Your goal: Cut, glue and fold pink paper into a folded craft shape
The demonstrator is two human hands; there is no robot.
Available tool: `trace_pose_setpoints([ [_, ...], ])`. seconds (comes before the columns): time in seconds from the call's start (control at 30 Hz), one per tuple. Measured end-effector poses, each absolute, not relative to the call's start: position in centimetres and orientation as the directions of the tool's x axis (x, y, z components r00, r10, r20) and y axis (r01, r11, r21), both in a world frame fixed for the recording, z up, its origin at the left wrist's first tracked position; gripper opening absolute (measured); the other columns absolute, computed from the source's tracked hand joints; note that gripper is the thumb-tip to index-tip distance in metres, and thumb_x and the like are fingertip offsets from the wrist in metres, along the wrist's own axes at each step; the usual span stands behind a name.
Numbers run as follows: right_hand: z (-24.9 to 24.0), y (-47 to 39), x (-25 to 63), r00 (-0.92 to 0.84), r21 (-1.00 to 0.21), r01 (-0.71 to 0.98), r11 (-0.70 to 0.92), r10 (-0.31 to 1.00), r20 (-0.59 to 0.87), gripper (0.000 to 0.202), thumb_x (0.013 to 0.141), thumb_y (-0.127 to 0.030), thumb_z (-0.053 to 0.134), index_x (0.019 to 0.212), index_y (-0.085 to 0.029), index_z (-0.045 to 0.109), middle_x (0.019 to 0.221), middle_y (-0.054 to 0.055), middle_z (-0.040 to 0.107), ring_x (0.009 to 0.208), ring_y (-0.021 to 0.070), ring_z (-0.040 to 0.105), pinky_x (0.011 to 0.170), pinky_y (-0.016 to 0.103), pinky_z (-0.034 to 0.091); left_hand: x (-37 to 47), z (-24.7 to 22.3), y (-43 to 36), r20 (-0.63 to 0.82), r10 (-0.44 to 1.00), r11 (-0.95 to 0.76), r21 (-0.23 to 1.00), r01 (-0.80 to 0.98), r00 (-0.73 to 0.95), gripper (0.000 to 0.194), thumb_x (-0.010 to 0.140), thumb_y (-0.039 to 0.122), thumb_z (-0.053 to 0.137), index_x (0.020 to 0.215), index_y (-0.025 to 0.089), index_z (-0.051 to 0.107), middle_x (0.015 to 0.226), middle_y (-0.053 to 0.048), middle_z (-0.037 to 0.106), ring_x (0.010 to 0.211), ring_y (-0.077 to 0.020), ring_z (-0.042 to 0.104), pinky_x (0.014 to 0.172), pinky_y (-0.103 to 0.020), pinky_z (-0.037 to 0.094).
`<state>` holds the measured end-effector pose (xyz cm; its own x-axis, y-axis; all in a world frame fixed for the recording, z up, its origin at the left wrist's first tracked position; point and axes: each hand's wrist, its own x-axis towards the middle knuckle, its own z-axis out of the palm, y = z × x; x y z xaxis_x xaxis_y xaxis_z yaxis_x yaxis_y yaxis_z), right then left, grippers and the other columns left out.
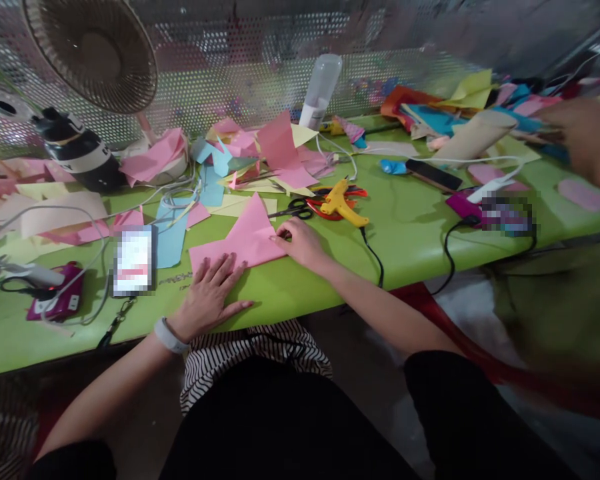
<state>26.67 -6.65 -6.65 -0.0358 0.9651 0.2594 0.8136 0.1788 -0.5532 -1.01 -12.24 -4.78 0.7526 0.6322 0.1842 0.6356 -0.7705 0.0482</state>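
Note:
A folded sheet of pink paper [247, 237] lies on the green table in front of me, one corner pointing up and away. Flat on its lower left edge rests my left hand [213, 290], fingers spread. At the sheet's right corner, my right hand [297, 240] is closed in a pinch on the paper's edge. Just beyond that hand are black-handled scissors [300, 209], their blades partly covered by the pink paper. A yellow glue gun [343, 205] lies to the right of them, its black cord running over the table's front edge.
Paper scraps [285, 153] pile up along the back. A fan [97, 53] and a dark bottle [80, 150] stand back left. A lit phone [133, 260] lies left of my hand, a dark phone [433, 175] to the right. Another person's blurred hand [587, 143] reaches in at far right.

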Motion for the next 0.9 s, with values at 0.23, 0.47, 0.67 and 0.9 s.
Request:
trace_pose_setpoints([
  [0.23, -6.73, -6.76, 26.7, -0.052, -0.533, 0.823, 0.198, 0.959, 0.278, 0.016, 0.087, -0.032, 0.065, 0.076, -0.023, 0.059, 0.086, 0.004, 0.061, 0.079, 0.0203, 0.06, 0.07, 0.034, 0.047, -1.01, -4.97, -12.35, 0.188, 0.644, -0.762, 0.064, 0.645, 0.742, 0.082, 0.093, 0.064, 0.043, 0.158, 0.03, 0.008, 0.162, -0.008, 0.028, 0.149, -0.0295, 0.026, 0.122, -0.052, 0.015],
  [0.47, -6.52, -6.8, 26.59, -0.033, -0.537, 0.825, 0.176, 0.963, 0.266, 0.016, 0.088, -0.032, 0.063, 0.076, -0.022, 0.059, 0.086, 0.004, 0.061, 0.077, 0.0195, 0.06, 0.069, 0.033, 0.047, -1.02, -5.0, -12.29, 0.192, 0.637, -0.766, 0.057, 0.64, 0.746, 0.081, 0.093, 0.064, 0.044, 0.157, 0.03, 0.009, 0.161, -0.009, 0.029, 0.149, -0.0295, 0.026, 0.122, -0.053, 0.015],
  [0.67, -6.66, -6.62, 26.72, -0.01, -0.551, 0.821, 0.152, 0.967, 0.253, 0.016, 0.088, -0.034, 0.063, 0.078, -0.022, 0.061, 0.088, 0.005, 0.061, 0.08, 0.0206, 0.061, 0.073, 0.034, 0.048, -1.0, -5.23, -12.22, 0.2, 0.643, -0.763, 0.081, 0.642, 0.739, 0.08, 0.093, 0.063, 0.044, 0.157, 0.03, 0.011, 0.162, -0.009, 0.028, 0.149, -0.0299, 0.026, 0.122, -0.052, 0.014],
  [0.9, -6.41, -6.71, 26.57, -0.003, -0.558, 0.816, 0.152, 0.966, 0.258, 0.013, 0.086, -0.029, 0.067, 0.078, -0.022, 0.06, 0.09, 0.004, 0.061, 0.078, 0.018, 0.061, 0.069, 0.031, 0.048, -0.94, -4.98, -12.1, 0.186, 0.641, -0.766, 0.092, 0.637, 0.745, 0.08, 0.093, 0.063, 0.043, 0.158, 0.032, 0.007, 0.162, -0.009, 0.026, 0.149, -0.0296, 0.024, 0.122, -0.054, 0.015],
])
